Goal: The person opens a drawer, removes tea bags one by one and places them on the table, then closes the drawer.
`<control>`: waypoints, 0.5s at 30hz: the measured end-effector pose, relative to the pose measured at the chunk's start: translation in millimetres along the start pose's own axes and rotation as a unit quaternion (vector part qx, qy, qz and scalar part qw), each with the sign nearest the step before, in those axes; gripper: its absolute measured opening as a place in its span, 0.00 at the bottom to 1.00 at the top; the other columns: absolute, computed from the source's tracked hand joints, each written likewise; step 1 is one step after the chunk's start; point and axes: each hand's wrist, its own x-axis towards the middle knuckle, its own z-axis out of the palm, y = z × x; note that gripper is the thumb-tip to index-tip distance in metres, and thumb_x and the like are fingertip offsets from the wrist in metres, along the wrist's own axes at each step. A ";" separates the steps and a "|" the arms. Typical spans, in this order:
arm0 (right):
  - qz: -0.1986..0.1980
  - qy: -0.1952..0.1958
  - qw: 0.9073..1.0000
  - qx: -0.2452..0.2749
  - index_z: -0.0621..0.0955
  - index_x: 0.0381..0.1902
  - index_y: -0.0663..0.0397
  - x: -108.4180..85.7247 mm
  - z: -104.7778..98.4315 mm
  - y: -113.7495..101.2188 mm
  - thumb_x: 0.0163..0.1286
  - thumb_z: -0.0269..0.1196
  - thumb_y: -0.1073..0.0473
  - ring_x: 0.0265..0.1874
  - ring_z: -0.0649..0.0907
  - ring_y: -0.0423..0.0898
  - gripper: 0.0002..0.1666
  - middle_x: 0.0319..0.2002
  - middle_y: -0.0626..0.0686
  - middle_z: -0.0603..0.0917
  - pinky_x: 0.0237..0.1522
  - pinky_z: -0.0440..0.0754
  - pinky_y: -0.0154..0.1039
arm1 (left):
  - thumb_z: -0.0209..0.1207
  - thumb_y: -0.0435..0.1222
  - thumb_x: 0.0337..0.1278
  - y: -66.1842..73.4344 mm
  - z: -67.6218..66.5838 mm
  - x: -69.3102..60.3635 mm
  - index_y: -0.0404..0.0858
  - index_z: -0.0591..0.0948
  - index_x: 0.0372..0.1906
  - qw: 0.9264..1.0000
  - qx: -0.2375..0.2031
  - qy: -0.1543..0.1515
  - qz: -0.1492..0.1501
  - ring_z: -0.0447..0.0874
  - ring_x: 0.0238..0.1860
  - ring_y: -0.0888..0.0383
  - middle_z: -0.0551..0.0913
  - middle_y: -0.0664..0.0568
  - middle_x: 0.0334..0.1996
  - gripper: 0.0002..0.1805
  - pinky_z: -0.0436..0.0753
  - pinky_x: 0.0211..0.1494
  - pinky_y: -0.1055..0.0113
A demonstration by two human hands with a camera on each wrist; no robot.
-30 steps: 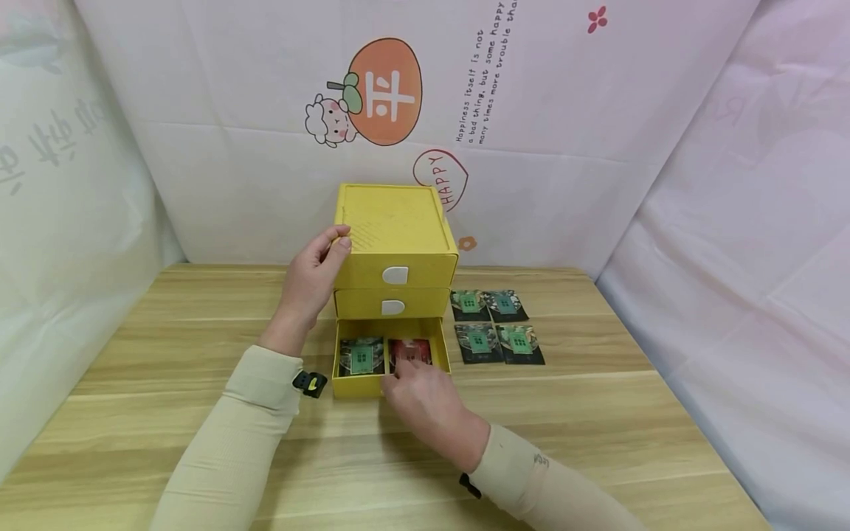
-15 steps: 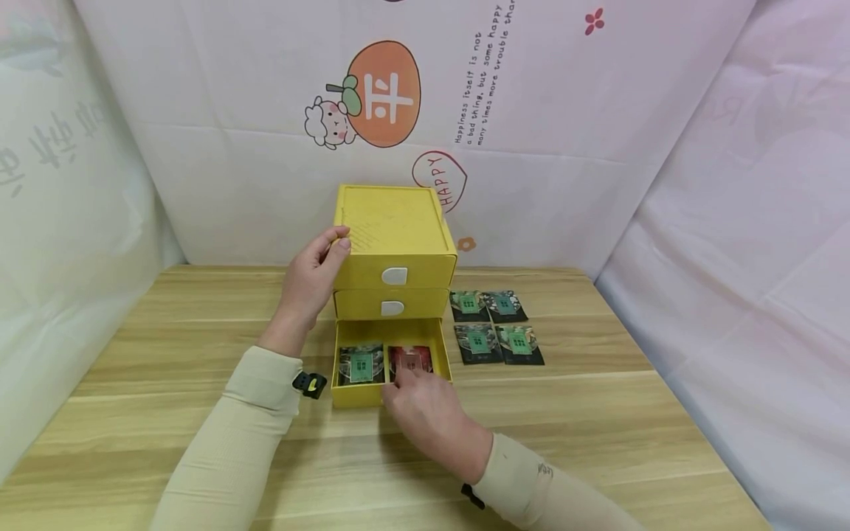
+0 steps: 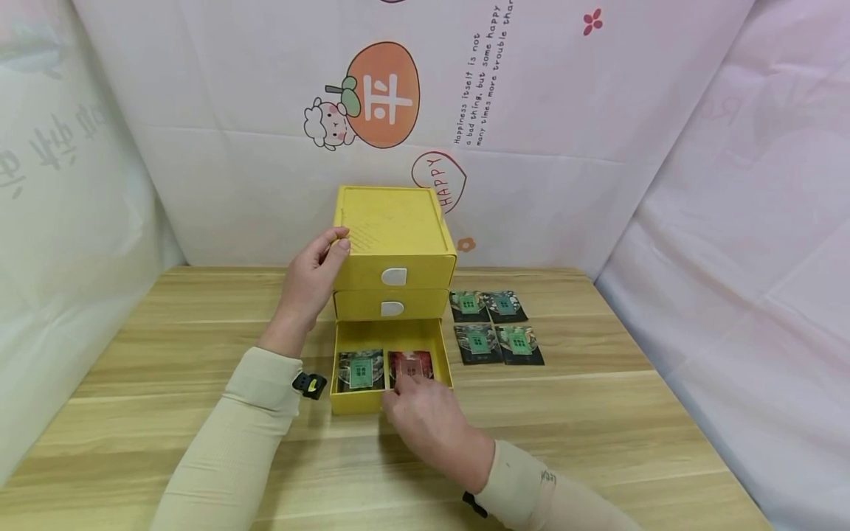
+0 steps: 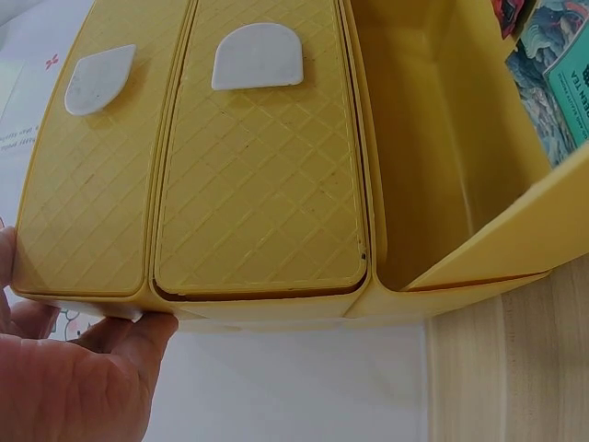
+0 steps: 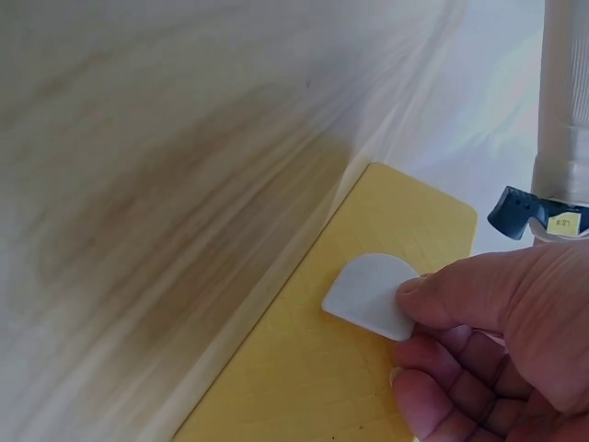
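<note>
A yellow desktop drawer box (image 3: 392,221) stands on the table, its bottom drawer (image 3: 358,403) pulled out. My left hand (image 3: 311,276) holds the box at its upper left edge; in the left wrist view its fingers (image 4: 147,345) bend around the corner. My right hand (image 3: 432,424) pinches the white tab handle (image 5: 370,293) of the bottom drawer between thumb and fingers, as the right wrist view shows. Inside that drawer lie a dark packet with a green label (image 3: 361,371) and a red packet (image 3: 409,363), side by side toward the front. The right hand covers part of the red one.
Several dark tea packets (image 3: 478,344) with green and blue labels lie flat in two rows right of the box. The two upper drawers are closed, each with a white tab (image 3: 394,276). Printed cloth (image 3: 531,184) hangs behind the wooden table (image 3: 598,413).
The bottom drawer has slid further out toward me, its packets moving with it. My right hand has drawn back slightly on the handle; my left hand keeps its place on the box.
</note>
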 end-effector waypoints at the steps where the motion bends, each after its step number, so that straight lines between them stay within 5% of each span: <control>1: -0.001 -0.001 1.000 0.000 0.82 0.20 0.46 -0.5 -0.6 -0.3 0.58 0.69 0.71 0.16 0.66 0.37 0.14 0.18 0.44 0.73 0.16 0.65 0.30 | 0.49 0.57 0.80 -0.1 -0.1 -0.1 0.52 0.73 0.76 1.000 0.000 -0.001 -0.001 0.69 0.50 0.53 0.78 0.48 0.60 0.29 0.68 0.48 0.58; 15: -0.008 -0.004 1.000 0.001 0.86 0.25 0.47 -4.4 -5.1 -3.6 0.59 0.69 0.71 0.17 0.72 0.38 0.11 0.20 0.45 0.76 0.17 0.72 0.32 | 0.50 0.58 0.79 -0.7 -0.3 -0.1 0.53 0.73 0.76 1.000 0.002 -0.001 0.000 0.70 0.53 0.53 0.79 0.49 0.64 0.29 0.70 0.52 0.58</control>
